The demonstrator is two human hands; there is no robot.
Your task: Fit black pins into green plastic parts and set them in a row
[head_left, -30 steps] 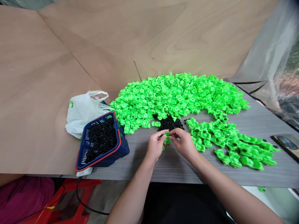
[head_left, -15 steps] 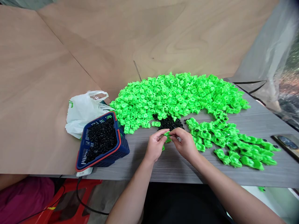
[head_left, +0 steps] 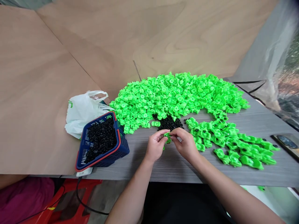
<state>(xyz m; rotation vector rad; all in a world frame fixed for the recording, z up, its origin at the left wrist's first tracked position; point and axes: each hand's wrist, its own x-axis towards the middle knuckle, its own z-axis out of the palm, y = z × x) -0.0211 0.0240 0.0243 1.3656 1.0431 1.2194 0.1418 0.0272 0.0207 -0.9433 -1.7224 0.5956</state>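
Over the table (head_left: 137, 149), the left hand (head_left: 154, 145) pinches a green piece (head_left: 166, 134), best held steady; right hand's (head_left: 184, 143) grip, I can't tell

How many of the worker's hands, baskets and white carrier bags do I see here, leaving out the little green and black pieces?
Left hand and right hand: 2
Basket: 1
White carrier bag: 1
Total: 4
Green pieces and black pieces: too many to count

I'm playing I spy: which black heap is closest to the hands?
The loose heap on the table, beyond the left hand and right hand; the other heap sits inside the blue basket.
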